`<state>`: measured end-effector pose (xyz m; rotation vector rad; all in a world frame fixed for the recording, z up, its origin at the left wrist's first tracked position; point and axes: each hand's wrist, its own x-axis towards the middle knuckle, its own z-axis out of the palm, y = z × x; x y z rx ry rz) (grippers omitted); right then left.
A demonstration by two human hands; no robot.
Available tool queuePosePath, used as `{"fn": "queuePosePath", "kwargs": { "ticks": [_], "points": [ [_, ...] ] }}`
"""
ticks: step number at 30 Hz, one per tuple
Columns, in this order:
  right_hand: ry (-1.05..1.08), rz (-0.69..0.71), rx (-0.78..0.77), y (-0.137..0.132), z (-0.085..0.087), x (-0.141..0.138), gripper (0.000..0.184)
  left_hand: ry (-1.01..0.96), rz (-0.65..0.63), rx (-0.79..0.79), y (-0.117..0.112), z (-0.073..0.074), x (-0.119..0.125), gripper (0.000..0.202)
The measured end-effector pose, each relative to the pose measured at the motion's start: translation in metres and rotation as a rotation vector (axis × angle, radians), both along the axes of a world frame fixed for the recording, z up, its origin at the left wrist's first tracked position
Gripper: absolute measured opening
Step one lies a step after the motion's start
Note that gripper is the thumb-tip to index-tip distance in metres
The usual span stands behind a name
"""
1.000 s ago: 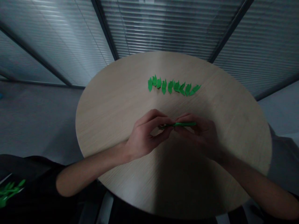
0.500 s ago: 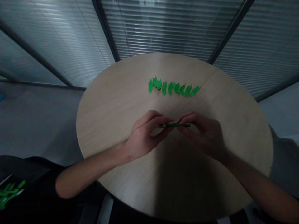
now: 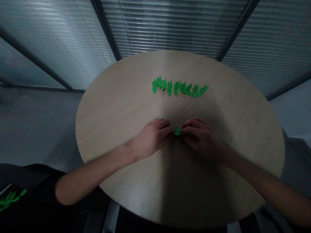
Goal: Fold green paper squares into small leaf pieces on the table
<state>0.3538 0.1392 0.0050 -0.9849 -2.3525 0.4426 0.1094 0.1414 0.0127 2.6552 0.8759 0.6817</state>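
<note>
My left hand and my right hand meet at the middle of the round wooden table. Both pinch a small green paper piece between their fingertips, low over the tabletop. Only a small bit of the green paper shows between the fingers. Beyond the hands, a row of several folded green paper pieces lies on the table.
More green paper pieces lie at the lower left, off the table, on a dark surface. Behind the table stand glass walls with blinds and dark frames. Grey floor surrounds the table.
The green piece showed as a long flat strip held between both hands; now the hands have come down and together, and only a small bit of it shows.
</note>
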Motion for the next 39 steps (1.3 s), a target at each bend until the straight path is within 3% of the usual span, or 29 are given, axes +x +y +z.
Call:
{"fn": "queuePosePath", "kwargs": {
  "ticks": [8,15,27,33,39],
  "points": [
    [-0.089,-0.012,-0.063,-0.002,0.010,-0.002,0.014,-0.069,0.007,-0.162,0.000,0.002,0.003,0.017],
    [-0.144,-0.068,-0.120,-0.006,0.012,-0.010,0.002,-0.035,-0.003,-0.246,0.008,0.005,0.003,0.015],
    [-0.157,-0.143,-0.354,0.003,0.023,-0.013,0.008,-0.026,0.016,-0.342,0.014,0.007,0.004,0.015],
    [-0.180,-0.100,-0.456,0.013,0.030,-0.007,0.029,-0.009,0.013,-0.375,0.019,0.006,0.004,0.013],
    [-0.194,-0.069,-0.465,0.014,0.030,-0.007,0.013,-0.005,0.014,-0.380,0.020,0.006,0.003,0.013]
  ]
}}
